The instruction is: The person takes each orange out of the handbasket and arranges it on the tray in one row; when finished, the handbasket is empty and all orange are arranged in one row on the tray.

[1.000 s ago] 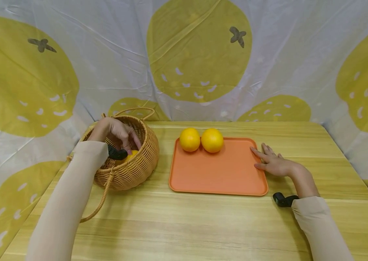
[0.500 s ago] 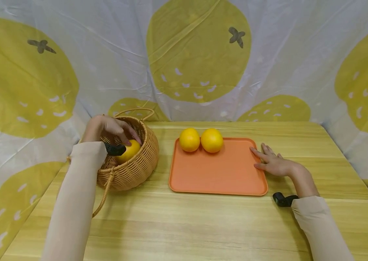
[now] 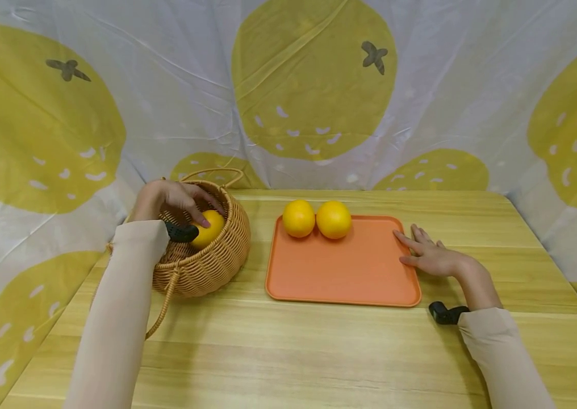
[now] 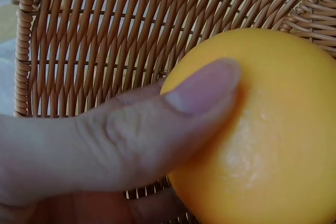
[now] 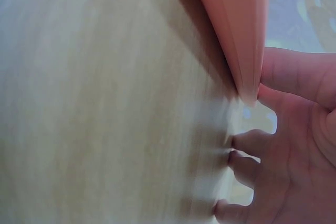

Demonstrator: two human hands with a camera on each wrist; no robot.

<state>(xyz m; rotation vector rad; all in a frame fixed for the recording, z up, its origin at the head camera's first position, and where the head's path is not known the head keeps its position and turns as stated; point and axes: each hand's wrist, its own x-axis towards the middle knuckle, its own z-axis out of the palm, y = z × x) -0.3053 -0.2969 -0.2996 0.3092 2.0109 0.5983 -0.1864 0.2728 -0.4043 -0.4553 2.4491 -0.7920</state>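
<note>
My left hand (image 3: 178, 196) reaches over the rim into a round wicker basket (image 3: 222, 264) and grips an orange (image 3: 209, 230) there. In the left wrist view the thumb lies across the orange (image 4: 262, 140), with the other fingers partly hidden behind it against the woven wall (image 4: 100, 45). At the right edge of an orange-coloured tray (image 3: 342, 278), my right hand (image 3: 431, 258) has its fingers spread. Its thumb and a finger touch the tray's edge (image 5: 236, 30), while the other fingertips rest on the table. Two oranges sit side by side at the tray's back left, one orange (image 3: 299, 218) left of another orange (image 3: 334, 220).
One basket handle (image 3: 217, 173) stands at the back; the other handle (image 3: 166, 307) hangs down to the wooden table (image 3: 288, 352) in front. A fruit-printed cloth (image 3: 176, 102) hangs behind the table and along its sides.
The orange in the basket has come into fuller view and shifted slightly up and right with my left hand's fingers on it. The right hand, tray and two oranges have stayed put.
</note>
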